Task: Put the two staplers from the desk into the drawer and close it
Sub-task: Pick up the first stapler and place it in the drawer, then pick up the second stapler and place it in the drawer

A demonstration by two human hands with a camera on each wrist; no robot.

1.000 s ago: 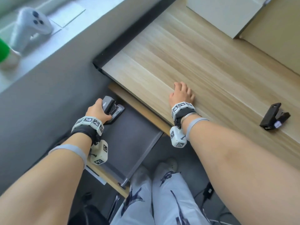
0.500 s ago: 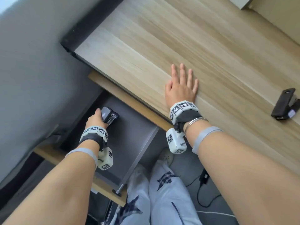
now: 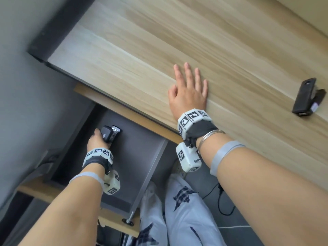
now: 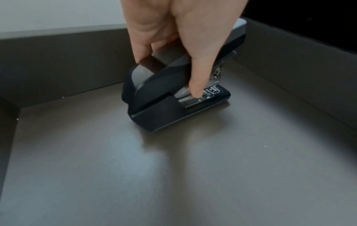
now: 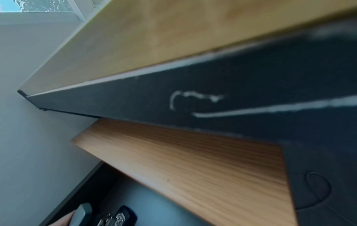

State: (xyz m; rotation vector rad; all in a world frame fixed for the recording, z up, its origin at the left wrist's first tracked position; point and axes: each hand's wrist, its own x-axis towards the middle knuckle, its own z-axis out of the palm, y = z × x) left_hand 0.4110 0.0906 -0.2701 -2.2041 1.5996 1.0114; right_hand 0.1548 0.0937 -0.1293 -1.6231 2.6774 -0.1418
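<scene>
One stapler (image 4: 173,97) sits on the drawer (image 3: 142,157) floor, gripped by the left hand (image 3: 96,139), so releasing comes next; the other stapler (image 3: 303,96) waits on the tabletop (image 3: 142,59) beyond the flat, resting right hand (image 3: 188,91).

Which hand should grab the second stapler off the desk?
Right. The right hand lies flat and free on the desk, same side as the second stapler; the left hand grips the first stapler in the drawer.
</scene>
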